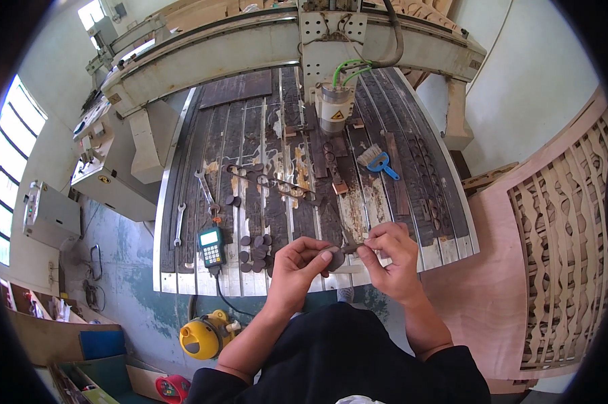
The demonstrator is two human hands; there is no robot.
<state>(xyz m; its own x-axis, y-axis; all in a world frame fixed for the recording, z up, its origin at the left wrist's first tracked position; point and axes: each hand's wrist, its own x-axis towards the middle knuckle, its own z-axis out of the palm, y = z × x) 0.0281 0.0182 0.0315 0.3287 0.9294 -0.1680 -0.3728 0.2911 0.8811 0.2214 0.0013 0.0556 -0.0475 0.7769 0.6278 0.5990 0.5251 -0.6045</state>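
Note:
Between the thumb and fingers of my left hand (300, 266) is a dark brown round disc (335, 260), held above the front edge of the machine bed. My right hand (390, 259) pinches a short, thin dark piece (350, 248) that meets or nearly meets the disc's edge; its exact kind is too small to tell. Several similar dark discs (257, 254) lie in a loose group on the bed, left of my left hand. Beyond my hands, a wooden strip with round cut-outs (331, 165) rests under the spindle (333, 111).
A handheld keypad controller (211, 248) and two wrenches (180, 224) lie on the slatted machine bed (166, 266) at left. A blue-handled brush (382, 163) lies right of the spindle. A yellow canister (206, 335) stands on the floor. At right leans a wavy wooden lattice panel (479, 269).

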